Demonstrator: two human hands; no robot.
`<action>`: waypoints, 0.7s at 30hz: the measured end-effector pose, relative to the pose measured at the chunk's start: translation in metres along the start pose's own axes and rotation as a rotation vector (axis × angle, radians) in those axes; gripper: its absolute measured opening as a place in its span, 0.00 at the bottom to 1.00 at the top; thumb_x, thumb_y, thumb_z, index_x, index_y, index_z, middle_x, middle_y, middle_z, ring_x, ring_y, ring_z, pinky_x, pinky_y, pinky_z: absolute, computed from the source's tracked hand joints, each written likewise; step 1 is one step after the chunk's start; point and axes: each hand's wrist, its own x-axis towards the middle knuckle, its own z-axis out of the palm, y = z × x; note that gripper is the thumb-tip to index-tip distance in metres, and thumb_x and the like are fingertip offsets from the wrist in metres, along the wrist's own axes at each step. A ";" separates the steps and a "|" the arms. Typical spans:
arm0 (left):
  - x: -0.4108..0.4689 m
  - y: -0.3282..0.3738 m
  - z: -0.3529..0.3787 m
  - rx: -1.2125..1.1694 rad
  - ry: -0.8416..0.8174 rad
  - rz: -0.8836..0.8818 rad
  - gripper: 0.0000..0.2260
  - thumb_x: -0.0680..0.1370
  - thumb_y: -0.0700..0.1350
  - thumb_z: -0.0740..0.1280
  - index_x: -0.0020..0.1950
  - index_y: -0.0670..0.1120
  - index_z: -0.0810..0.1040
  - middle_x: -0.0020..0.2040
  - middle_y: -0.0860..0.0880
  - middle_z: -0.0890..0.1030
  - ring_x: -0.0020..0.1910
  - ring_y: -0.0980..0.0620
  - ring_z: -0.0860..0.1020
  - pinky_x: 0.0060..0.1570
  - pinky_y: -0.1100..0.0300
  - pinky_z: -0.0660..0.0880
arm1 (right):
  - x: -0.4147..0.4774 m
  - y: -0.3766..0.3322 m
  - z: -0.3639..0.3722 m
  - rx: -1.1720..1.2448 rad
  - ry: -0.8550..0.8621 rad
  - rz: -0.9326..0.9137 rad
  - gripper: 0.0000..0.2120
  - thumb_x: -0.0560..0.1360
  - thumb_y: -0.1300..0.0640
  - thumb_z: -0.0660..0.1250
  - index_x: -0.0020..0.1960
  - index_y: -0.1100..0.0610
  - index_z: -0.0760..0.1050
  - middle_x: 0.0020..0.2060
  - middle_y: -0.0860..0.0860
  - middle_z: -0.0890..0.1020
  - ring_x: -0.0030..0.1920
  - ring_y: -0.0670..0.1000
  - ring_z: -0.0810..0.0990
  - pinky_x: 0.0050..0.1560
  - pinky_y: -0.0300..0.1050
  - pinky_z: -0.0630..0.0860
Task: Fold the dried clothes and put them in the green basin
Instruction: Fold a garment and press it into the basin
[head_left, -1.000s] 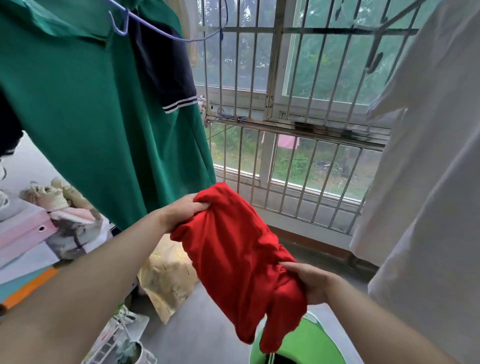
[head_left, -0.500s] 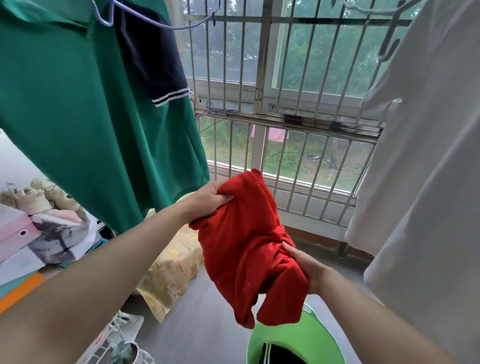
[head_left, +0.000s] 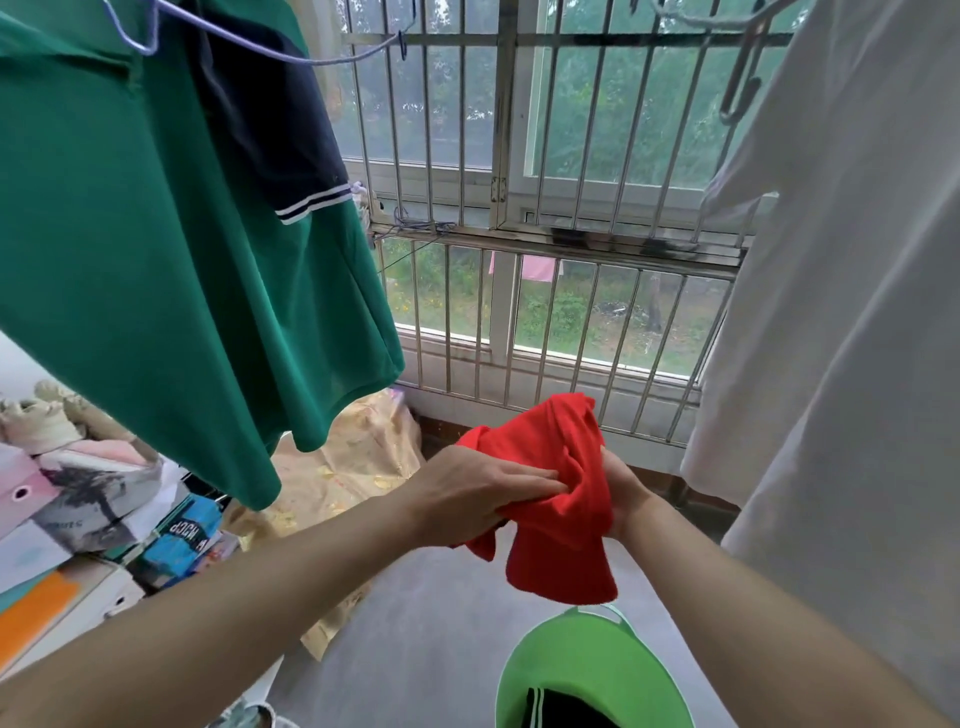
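Red garment (head_left: 556, 545) bunched, in air betw. both hands, above green basin (head_left: 571, 654) w/ 1 dark striped item (head_left: 561, 712) inside. L hand (head_left: 467, 493) grasps the bunch, fingertips in a fold; R hand (head_left: 623, 493) against its other side, fingers hidden by cloth, so grip can't tell.

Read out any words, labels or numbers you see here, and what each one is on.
Blue packet: white letters, turned and blurred; not reliably readable.
Grey-printed box: a small word, too blurred to read.
Red garment, green basin: no text visible.
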 end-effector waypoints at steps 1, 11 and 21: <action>0.000 -0.001 0.003 0.062 -0.010 0.046 0.22 0.74 0.45 0.62 0.67 0.59 0.71 0.65 0.59 0.76 0.44 0.54 0.83 0.32 0.62 0.76 | 0.000 -0.002 0.000 -0.018 -0.017 0.009 0.33 0.79 0.40 0.52 0.55 0.68 0.80 0.55 0.65 0.81 0.53 0.62 0.82 0.55 0.60 0.77; 0.008 -0.004 0.013 0.368 -0.047 0.187 0.19 0.77 0.47 0.58 0.66 0.61 0.71 0.58 0.57 0.79 0.26 0.54 0.74 0.24 0.63 0.59 | -0.009 -0.014 0.013 -0.403 0.058 -0.012 0.20 0.73 0.49 0.70 0.60 0.59 0.77 0.52 0.60 0.83 0.52 0.59 0.83 0.59 0.58 0.76; -0.019 -0.015 0.033 -0.690 -0.029 -0.570 0.12 0.75 0.55 0.68 0.40 0.47 0.79 0.40 0.53 0.84 0.37 0.52 0.81 0.40 0.50 0.79 | -0.018 -0.033 0.019 -0.702 0.140 -0.212 0.18 0.71 0.73 0.65 0.49 0.52 0.77 0.40 0.52 0.84 0.42 0.51 0.81 0.46 0.46 0.78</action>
